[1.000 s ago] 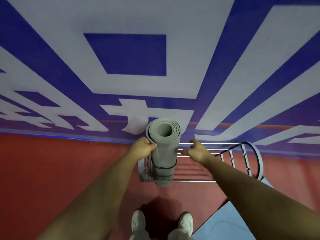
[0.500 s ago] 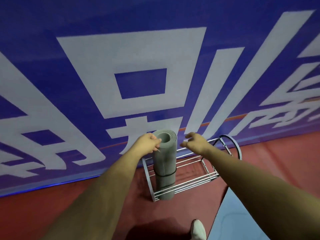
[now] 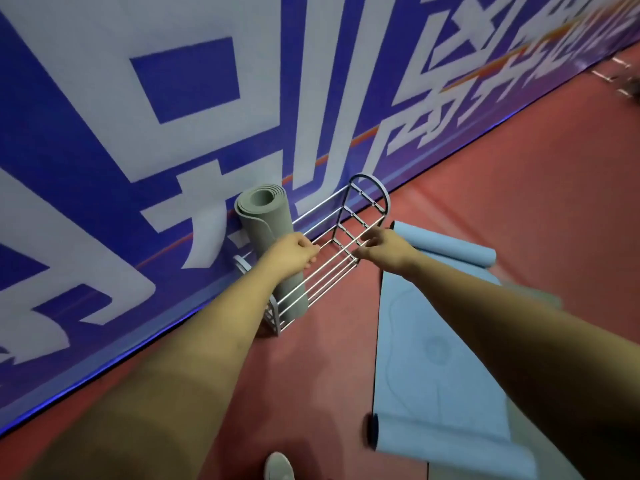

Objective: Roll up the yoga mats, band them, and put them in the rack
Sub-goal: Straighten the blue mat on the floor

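A grey rolled yoga mat (image 3: 264, 220) stands upright in the left end of a metal wire rack (image 3: 370, 197) set against the wall. My left hand (image 3: 294, 253) is just in front of the grey roll, fingers curled over the rack's top front rail. My right hand (image 3: 385, 249) grips the same rail farther right, near the rack's arched end. A light blue yoga mat (image 3: 433, 344) lies flat on the red floor to the right of the rack, its far and near ends curled up.
A blue and white printed wall banner (image 3: 173, 116) runs close behind the rack. Red floor (image 3: 519, 188) stretches to the right. My shoe (image 3: 279, 467) shows at the bottom edge. Blurred objects (image 3: 620, 77) sit far off at the upper right.
My left hand left the top of the grey roll and dropped to the rack's rail. My right hand closed on the rail. The view swung right, bringing the blue mat into sight.
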The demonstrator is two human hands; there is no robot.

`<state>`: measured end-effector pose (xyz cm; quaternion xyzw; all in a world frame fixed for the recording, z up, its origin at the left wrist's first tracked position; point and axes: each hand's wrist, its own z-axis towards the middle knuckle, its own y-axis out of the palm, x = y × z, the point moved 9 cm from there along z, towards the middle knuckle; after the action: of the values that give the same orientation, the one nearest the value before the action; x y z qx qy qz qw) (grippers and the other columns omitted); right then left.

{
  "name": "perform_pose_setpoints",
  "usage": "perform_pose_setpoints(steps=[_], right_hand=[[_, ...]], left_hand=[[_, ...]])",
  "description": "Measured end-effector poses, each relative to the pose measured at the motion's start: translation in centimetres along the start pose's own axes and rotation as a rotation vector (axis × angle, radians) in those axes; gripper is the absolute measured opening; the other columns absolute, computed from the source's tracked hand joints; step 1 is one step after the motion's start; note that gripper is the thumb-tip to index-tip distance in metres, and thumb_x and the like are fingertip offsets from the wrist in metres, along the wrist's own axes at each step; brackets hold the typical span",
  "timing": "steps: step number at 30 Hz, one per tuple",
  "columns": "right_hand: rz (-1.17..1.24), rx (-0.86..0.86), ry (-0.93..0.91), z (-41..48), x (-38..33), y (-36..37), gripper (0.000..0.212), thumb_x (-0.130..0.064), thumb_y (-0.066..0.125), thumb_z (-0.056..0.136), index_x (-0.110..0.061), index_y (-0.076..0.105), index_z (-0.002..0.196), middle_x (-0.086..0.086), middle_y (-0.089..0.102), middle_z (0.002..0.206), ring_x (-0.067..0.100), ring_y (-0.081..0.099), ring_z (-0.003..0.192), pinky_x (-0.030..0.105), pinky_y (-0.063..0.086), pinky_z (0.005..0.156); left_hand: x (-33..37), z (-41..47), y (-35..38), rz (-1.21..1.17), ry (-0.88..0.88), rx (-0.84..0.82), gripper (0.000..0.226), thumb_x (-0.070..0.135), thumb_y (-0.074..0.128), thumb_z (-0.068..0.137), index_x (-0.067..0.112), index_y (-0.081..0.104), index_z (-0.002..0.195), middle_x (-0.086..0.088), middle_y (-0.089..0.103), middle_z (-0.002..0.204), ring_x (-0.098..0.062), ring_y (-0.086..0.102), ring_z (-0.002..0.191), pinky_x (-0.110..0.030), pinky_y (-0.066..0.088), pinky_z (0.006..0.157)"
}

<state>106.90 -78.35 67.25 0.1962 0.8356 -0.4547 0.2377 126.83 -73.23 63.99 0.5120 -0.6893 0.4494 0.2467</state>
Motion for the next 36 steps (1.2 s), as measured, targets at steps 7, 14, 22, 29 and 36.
perform_pose_setpoints(steps=[7, 14, 22, 29, 36], right_hand=[[0.043, 0.044, 0.109, -6.5, 9.7, -2.0, 0.056, -0.034, 0.071, 0.089, -0.01, 0.054, 0.136, 0.012, 0.059, 0.13, 0.028, 0.06, 0.112, 0.035, 0.049, 0.095], [0.053, 0.095, 0.103, -15.1, 19.5, -5.1, 0.049, -0.033, 0.069, 0.09, -0.011, 0.056, 0.132, 0.01, 0.061, 0.126, 0.025, 0.061, 0.109, 0.036, 0.05, 0.095], [0.014, 0.056, 0.029, -28.2, 30.7, -7.6, 0.049, -0.033, 0.067, 0.092, -0.011, 0.055, 0.134, 0.008, 0.059, 0.128, 0.025, 0.06, 0.11, 0.032, 0.048, 0.091], [-0.006, 0.03, -0.006, -37.1, 38.4, -8.6, 0.051, -0.036, 0.065, 0.092, -0.016, 0.052, 0.137, 0.008, 0.056, 0.136, 0.021, 0.057, 0.109, 0.031, 0.047, 0.089], [0.012, 0.057, 0.021, -46.5, 46.2, -8.8, 0.049, -0.036, 0.065, 0.092, -0.017, 0.053, 0.135, 0.008, 0.056, 0.137, 0.024, 0.057, 0.117, 0.034, 0.049, 0.096]], left_hand=[[1.0, -2.8, 10.0, 0.088, 0.045, -0.106, 0.015, 0.031, 0.061, 0.081, 0.019, 0.063, 0.073, -0.004, 0.074, 0.077, -0.02, 0.064, 0.066, -0.043, 0.057, 0.077], [3.8, -10.2, 21.2, 0.157, 0.126, -0.116, 0.016, 0.023, 0.06, 0.092, 0.012, 0.062, 0.081, -0.004, 0.073, 0.081, -0.013, 0.063, 0.064, -0.033, 0.053, 0.072], [4.6, -23.2, 34.1, 0.169, 0.139, -0.035, 0.014, 0.025, 0.06, 0.09, 0.015, 0.065, 0.082, 0.0, 0.074, 0.083, -0.019, 0.07, 0.081, -0.039, 0.056, 0.081], [6.7, -32.5, 42.8, 0.262, 0.184, -0.047, 0.014, 0.028, 0.058, 0.091, 0.016, 0.065, 0.091, 0.002, 0.072, 0.089, -0.014, 0.069, 0.086, -0.035, 0.055, 0.078], [4.9, -40.4, 48.7, 0.301, 0.204, -0.037, 0.016, 0.028, 0.058, 0.092, 0.014, 0.065, 0.091, 0.002, 0.071, 0.085, -0.015, 0.07, 0.085, -0.033, 0.053, 0.076]])
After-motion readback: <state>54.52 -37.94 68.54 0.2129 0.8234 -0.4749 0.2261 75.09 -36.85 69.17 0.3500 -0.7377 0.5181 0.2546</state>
